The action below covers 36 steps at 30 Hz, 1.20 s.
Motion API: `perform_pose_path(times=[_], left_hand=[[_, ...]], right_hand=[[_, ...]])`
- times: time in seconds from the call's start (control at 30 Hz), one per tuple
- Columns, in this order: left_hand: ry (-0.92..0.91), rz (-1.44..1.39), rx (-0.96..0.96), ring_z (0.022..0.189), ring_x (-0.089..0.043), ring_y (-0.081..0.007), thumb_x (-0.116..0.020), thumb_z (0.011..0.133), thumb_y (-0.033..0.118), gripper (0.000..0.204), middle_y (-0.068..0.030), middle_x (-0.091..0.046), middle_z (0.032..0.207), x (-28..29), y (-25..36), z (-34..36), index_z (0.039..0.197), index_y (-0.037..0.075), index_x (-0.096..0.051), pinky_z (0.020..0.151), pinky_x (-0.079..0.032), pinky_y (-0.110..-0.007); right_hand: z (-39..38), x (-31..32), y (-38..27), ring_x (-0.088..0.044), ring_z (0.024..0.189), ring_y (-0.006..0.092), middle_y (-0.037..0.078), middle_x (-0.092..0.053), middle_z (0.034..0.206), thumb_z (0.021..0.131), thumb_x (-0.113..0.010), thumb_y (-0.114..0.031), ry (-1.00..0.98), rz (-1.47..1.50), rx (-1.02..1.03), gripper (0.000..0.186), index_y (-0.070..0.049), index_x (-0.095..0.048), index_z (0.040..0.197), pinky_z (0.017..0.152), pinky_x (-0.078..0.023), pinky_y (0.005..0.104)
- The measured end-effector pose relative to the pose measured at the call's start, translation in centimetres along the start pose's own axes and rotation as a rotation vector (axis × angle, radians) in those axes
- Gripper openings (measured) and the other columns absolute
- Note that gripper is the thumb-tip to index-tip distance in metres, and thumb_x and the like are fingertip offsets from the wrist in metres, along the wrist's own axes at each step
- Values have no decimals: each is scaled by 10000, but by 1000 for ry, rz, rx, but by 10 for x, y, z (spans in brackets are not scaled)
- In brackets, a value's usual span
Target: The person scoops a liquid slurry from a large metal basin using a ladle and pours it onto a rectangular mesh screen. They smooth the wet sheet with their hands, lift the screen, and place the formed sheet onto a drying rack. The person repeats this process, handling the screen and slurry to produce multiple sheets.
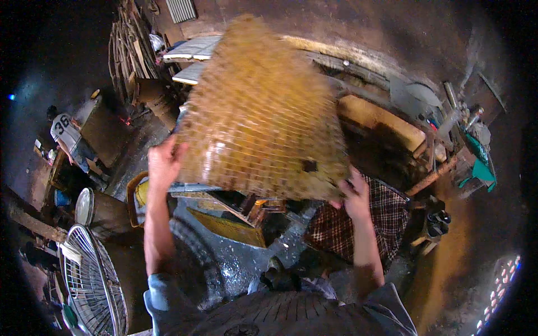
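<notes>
A yellow-brown woven mat, blurred, with a glossy look and a small dark hole at its lower right, is raised in front of me in the head view. My left hand grips its left lower edge, fingers bent round it. My right hand is closed on its lower right corner. Beneath the mat are an angled wooden frame and a yellow-sided trough; beside my right forearm lies a brown checked cloth.
A person stands at the far left. A white wire fan guard and a drum are at lower left, stacked sticks at the back. A padded board and cluttered stand are to the right.
</notes>
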State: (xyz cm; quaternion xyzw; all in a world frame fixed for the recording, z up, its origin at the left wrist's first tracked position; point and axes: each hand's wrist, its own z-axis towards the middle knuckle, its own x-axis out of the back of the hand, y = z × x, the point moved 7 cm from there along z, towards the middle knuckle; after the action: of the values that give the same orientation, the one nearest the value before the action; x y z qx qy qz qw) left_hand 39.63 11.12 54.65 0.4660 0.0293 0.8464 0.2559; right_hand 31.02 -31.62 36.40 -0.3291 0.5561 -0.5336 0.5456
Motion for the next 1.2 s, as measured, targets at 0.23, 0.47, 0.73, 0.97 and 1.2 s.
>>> perform_pose_path(times=[0.23, 0.47, 0.73, 0.97, 1.2], left_hand=[[-72, 472, 270, 818, -611, -385, -676, 783, 350, 397, -218, -630, 847, -27, -247, -22, 1041, 49, -647, 704, -477, -488], [679, -169, 866, 980, -589, -303, -544, 875, 298, 439, -200, -610, 1074, -157, -325, -291, 1196, -1, -554, 895, -433, -384], [-1133, -553, 688, 781, -624, -279, -643, 774, 218, 390, -148, -641, 857, -485, 66, -495, 1124, 52, -607, 744, -479, -408], [-1086, -227, 122, 1023, -546, -344, -681, 719, 138, 527, -200, -529, 1142, -651, 212, -373, 1228, 115, -549, 765, -489, -441], [-855, 119, -269, 981, -532, -372, -615, 794, 120, 446, -210, -492, 1104, -735, 215, -312, 1227, 160, -515, 724, -485, -484]], right_hand=[[92, -132, 88, -621, 557, 215, 113, -588, 909, 904, -544, -53, -156, 39, -177, 434, 1, -399, 1310, 445, -504, 286], [-101, 57, 164, -649, 667, 162, 103, -664, 925, 877, -634, -122, 72, -25, -470, 371, -15, -513, 1211, 538, -530, 285], [-341, 425, 275, -630, 626, 202, 112, -646, 850, 862, -604, -284, 598, -606, -1010, 350, -32, -603, 1106, 498, -501, 358], [-295, 536, 233, -609, 939, 372, 173, -648, 937, 805, -627, -307, 495, -1314, -882, 462, -162, -552, 1237, 810, -488, 485], [-245, 584, 263, -617, 886, 342, 148, -623, 1035, 798, -652, -259, 72, -1804, -706, 418, -169, -568, 1198, 724, -517, 455]])
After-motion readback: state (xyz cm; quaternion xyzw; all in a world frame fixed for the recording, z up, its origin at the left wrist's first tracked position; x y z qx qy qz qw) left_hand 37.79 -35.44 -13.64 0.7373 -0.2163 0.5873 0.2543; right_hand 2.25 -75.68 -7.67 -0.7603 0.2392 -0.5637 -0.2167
